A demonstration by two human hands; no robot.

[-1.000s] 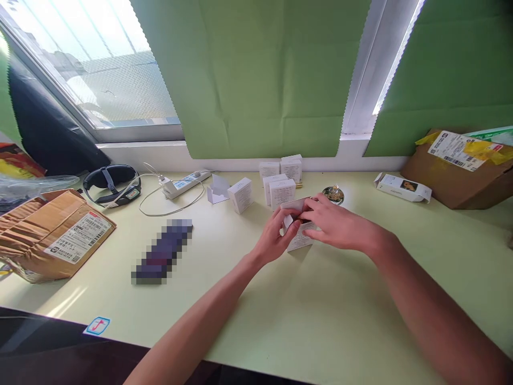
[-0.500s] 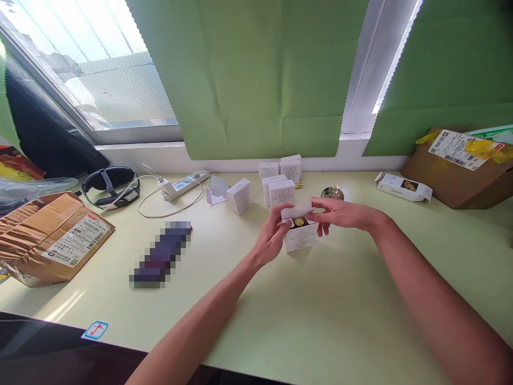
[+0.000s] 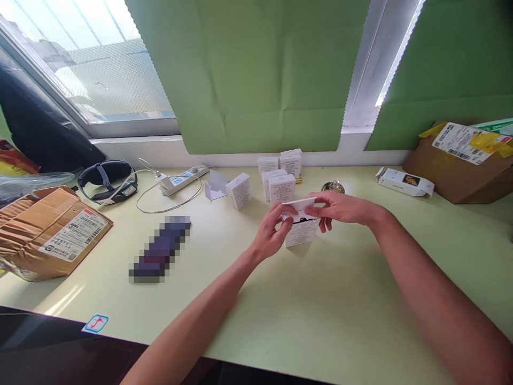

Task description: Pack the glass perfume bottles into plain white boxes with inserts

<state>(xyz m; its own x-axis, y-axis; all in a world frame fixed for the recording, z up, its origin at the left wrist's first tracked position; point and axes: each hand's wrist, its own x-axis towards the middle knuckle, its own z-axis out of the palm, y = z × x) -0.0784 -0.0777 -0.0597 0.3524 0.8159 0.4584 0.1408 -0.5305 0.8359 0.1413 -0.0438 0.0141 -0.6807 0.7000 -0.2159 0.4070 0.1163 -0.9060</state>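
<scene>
A small white printed box [image 3: 301, 234] stands upright on the table, its top flap tilted up toward the back. My left hand [image 3: 272, 230] grips the box's left side, with the thumb at the top front edge. From the right, my right hand [image 3: 334, 207] pinches the flap and right edge, fingers bent. Through the narrowed opening a small part of something dark and gold shows; the rest is hidden. Just behind the hands stand several similar white boxes [image 3: 281, 188], and beyond my right hand sits a shiny gold-and-dark round object [image 3: 333, 186].
On the left are a brown parcel [image 3: 60, 230], a black headset [image 3: 107, 182], a power strip [image 3: 182, 181] with a cable, and a pixelated dark object [image 3: 160, 251]. An opened white carton [image 3: 404, 182] and a cardboard box [image 3: 460, 166] lie right. One white box [image 3: 239, 191] stands apart beside folded white card [image 3: 217, 184].
The box's inner white flaps have come down over the opening, covering most of the gold round thing inside. Both hands stay at the box. The view has shifted slightly.
</scene>
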